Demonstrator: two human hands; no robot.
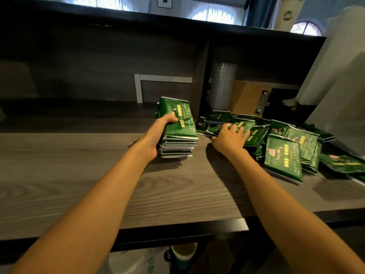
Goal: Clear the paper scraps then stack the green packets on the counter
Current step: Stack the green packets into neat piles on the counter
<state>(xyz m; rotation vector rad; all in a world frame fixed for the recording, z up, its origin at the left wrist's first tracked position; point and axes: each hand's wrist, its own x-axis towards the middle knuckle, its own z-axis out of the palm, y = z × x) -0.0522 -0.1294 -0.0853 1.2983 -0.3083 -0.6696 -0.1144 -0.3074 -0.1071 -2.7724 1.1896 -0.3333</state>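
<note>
In the head view we see the counter [94, 175] running across the frame, and we spot no paper scraps on it, so we judge the clearing done and the stacking step in hand. Our left hand [161, 134] grips the stack of green packets [179, 141] just above the middle of the view, thumb hooked over the top packet and palm against the stack's 9 o'clock side; the fingers behind it are hidden. At 3 o'clock from the stack, our right hand [230, 138] lies spread and nearly flat on a packet at the near edge of the loose heap [284, 153], touching it but not yet closed round it. The heap sprawls on toward 3 o'clock, packets overlapping and some tilted. A clipboard [262, 101] and a sleeve of clear cups [224, 86] stand behind it at 12 o'clock. Next, we reckon, the right hand must pinch one packet free and carry it toward 9 o'clock onto the stack, while the left hand steadies the stack.
</note>
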